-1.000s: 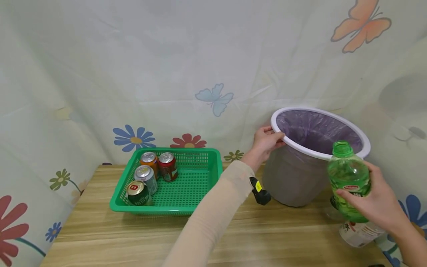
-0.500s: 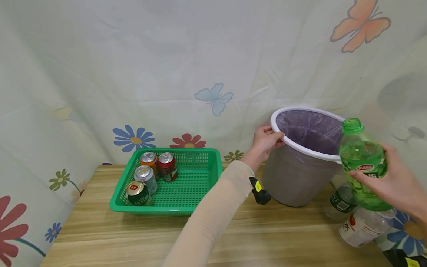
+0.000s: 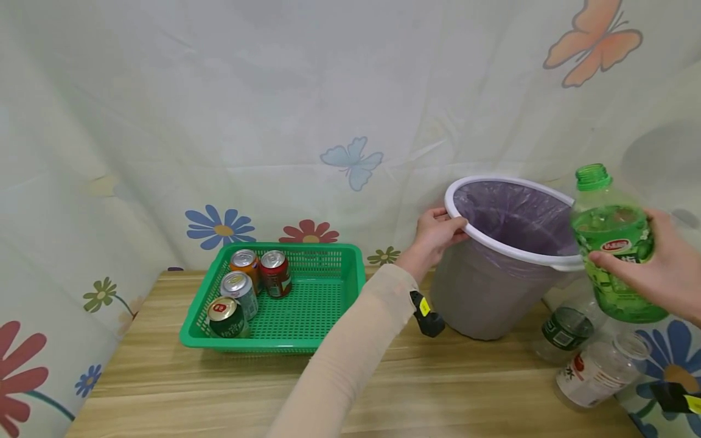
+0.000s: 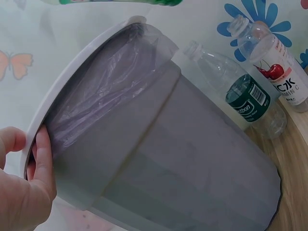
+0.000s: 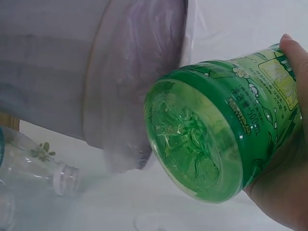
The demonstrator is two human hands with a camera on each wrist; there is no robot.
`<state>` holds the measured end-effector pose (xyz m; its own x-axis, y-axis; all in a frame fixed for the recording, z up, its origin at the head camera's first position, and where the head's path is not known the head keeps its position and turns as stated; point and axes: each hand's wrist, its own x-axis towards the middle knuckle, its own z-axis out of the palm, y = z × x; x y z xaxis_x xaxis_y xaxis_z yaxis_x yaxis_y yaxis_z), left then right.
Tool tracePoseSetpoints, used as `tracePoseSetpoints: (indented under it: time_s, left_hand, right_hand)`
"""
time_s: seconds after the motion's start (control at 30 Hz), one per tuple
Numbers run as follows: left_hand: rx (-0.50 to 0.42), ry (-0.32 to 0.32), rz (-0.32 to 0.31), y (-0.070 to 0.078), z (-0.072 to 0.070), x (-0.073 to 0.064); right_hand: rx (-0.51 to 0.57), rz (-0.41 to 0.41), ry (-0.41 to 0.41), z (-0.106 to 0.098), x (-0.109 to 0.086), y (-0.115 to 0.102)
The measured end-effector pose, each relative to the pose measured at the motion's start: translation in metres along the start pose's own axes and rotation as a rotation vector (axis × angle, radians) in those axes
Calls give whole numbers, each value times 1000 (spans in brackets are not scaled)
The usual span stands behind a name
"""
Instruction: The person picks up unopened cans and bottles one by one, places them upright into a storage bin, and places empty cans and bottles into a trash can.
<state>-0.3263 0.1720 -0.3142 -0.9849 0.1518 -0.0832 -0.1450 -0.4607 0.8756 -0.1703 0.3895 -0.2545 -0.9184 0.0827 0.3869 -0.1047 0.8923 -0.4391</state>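
Note:
My left hand pinches the white rim of a grey trash can, which leans toward the right; a thin purple bag lines it. In the left wrist view, the thumb lies outside the rim and fingers press beneath it. With my right hand I grip a green plastic bottle, uncapped and tilted slightly, with liquid inside. It hangs just right of the can's rim. Below it stand two clear bottles: one with a dark green label, one with a white cherry label.
A green plastic basket stands on the wooden table at the left. Several drink cans are grouped in its left half. Behind hangs a pale curtain with flower and butterfly prints.
The green bottle in my right hand has risen and shifted right, off the can's rim, baring the clear bottles beneath. My left hand has stayed on the rim.

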Motion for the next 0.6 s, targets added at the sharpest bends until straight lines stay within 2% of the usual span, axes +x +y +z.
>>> tracePoseSetpoints:
  time_s: [0.2,0.6]
  left_hand:
    - [-2,-8,3,-1,0,0]
    - [-2,-2,-1,1,0,0]
  right_hand:
    - [-24,21,25,-8,12,-3]
    - [-50,14,-26,-17,41,-4]
